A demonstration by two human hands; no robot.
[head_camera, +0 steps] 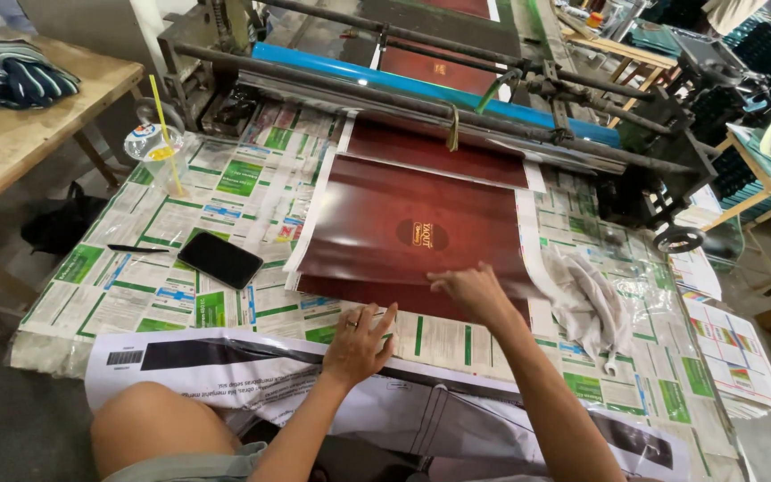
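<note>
A glossy dark red printed sheet (403,223) with a white margin lies on the paper-covered table, fed out from a roller machine (421,85). My right hand (475,293) rests flat on the sheet's near edge, fingers spread. My left hand (359,344) lies open on the green-and-white papers (216,178) just below that sheet, a ring on one finger. More red sheets lie beneath the top one and inside the machine.
A black phone (219,260) and a pen (136,249) lie left of the sheet. A plastic cup with a yellow straw (161,156) stands at the far left. A crumpled white cloth (591,299) sits to the right. A wooden table (37,116) stands left.
</note>
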